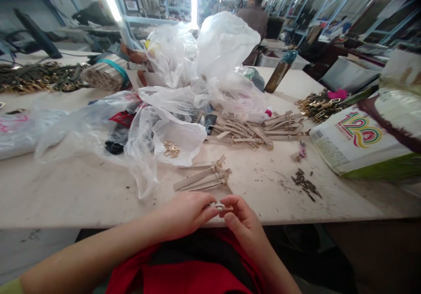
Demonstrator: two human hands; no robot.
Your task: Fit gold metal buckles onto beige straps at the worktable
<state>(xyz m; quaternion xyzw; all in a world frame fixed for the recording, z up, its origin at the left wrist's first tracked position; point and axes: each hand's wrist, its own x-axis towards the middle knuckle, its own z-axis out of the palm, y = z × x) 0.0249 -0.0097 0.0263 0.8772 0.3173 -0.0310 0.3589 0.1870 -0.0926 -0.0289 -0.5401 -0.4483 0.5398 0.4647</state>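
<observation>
At the table's front edge, my left hand (189, 210) pinches the end of a beige strap (217, 205), most of which its fingers hide. Close beside it, my right hand (244, 221) has its thumb and fingers closed around a small gold buckle (228, 208) at the strap's end. Just beyond my hands lie several finished-looking beige straps (200, 180) with gold buckles pointing right. Farther back, loose gold buckles (171, 149) rest on a white sheet (184, 136).
Crumpled clear plastic bags (194, 88) cover the back middle. A pile of beige straps (243, 132) lies behind right, near small pink-handled snips (301, 151). Small dark pieces (305, 183) are scattered before a white-and-green bag (365, 140). A bottle (279, 72) stands at the back.
</observation>
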